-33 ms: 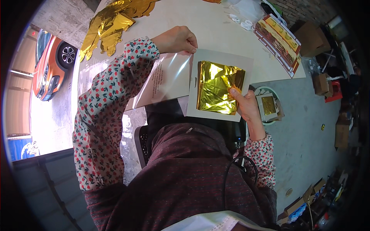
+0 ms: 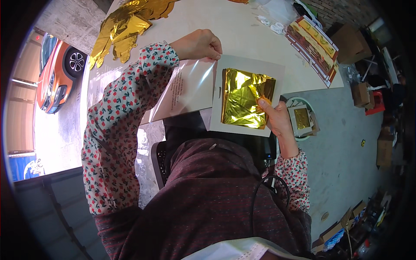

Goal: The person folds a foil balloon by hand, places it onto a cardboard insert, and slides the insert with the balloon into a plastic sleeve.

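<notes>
A folded square of shiny gold foil (image 2: 245,102) lies on a white card (image 2: 277,69) at the table's near edge. My right hand (image 2: 281,123) grips the card's right side together with the foil, its thumb pressed on top of the foil. My left hand (image 2: 199,45) is closed in a pinch at the top edge of a clear plastic bag (image 2: 188,86) with small print, beside the card's upper left corner. The bag's right edge meets the card's left side. Whether the card is partly inside the bag, I cannot tell.
Gold foil pieces (image 2: 125,34) are heaped on the far left of the pale table (image 2: 208,21). Printed cardboard pieces (image 2: 314,47) lie at its far right. Beside the table stands a round bin (image 2: 307,103) holding a card with gold foil. Cardboard boxes (image 2: 350,45) stand farther right.
</notes>
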Motion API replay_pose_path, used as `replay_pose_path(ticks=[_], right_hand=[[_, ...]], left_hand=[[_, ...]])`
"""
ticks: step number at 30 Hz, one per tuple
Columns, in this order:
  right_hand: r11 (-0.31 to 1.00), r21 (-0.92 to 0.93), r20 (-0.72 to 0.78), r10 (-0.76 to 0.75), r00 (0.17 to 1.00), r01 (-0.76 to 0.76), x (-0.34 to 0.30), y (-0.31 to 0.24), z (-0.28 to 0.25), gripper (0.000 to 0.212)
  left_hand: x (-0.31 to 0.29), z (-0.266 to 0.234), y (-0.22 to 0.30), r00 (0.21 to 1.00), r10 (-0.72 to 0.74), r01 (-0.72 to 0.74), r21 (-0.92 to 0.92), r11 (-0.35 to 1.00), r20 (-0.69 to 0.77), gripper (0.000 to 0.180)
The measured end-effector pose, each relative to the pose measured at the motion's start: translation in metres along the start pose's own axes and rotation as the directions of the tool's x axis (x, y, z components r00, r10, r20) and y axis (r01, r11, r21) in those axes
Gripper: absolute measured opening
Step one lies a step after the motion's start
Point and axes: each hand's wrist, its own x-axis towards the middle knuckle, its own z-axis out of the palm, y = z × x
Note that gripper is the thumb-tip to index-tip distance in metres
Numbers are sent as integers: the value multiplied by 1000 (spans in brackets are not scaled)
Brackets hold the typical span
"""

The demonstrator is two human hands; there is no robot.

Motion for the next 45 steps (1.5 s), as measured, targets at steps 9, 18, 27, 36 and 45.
replay_pose_path(ticks=[9, 18, 27, 36, 45], right_hand=[[998, -61, -28, 21, 999, -22, 0, -3, 3, 18], [999, -40, -26, 0, 1000, -1, -1, -2, 5, 17], [998, -61, -56, 22, 998, -26, 2, 3, 5, 18], [1000, -24, -55, 5, 998, -7, 0, 0, 8, 19], [999, 42, -7, -17, 1000, 18, 1, -1, 0, 19]], left_hand=[[-1, 1, -1, 989, -143, 145, -77, 986, 31, 19], [-2, 4, 1, 991, -126, 127, 31, 991, -45, 19], [-2, 17, -1, 966, 141, -88, 237, 968, -215, 21], [-9, 14, 5, 991, 52, -40, 93, 995, -124, 21], [-11, 13, -9, 998, -70, 68, -210, 975, -3, 25]])
